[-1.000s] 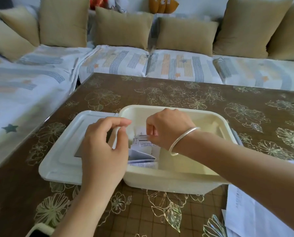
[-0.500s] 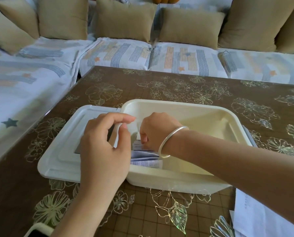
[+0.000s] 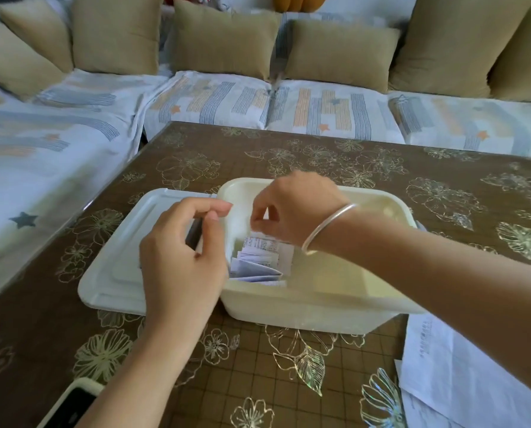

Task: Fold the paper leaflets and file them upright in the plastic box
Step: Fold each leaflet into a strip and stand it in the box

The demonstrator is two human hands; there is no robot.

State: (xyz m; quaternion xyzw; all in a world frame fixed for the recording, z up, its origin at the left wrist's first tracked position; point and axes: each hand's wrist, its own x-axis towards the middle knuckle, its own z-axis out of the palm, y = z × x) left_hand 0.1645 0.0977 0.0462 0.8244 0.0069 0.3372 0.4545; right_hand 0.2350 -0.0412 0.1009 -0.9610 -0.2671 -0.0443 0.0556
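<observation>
A cream plastic box stands on the brown flowered table. Several folded leaflets stand on edge in its left end, printed text showing on them. My left hand is at the box's left wall, thumb and forefinger pinching the rim. My right hand, with a silver bangle on the wrist, hovers over the leaflets with its fingers curled down, pinching the top of the rearmost folded leaflet. The fingertips hide that leaflet's upper edge.
The box's white lid lies flat against its left side. Unfolded paper sheets lie at the table's right front. A phone sits at the near left edge. A sofa with tan cushions borders the table's far and left sides.
My right hand has risen a little out of the box, so more of the folded leaflets show beneath it. The left hand stays at the box's left wall.
</observation>
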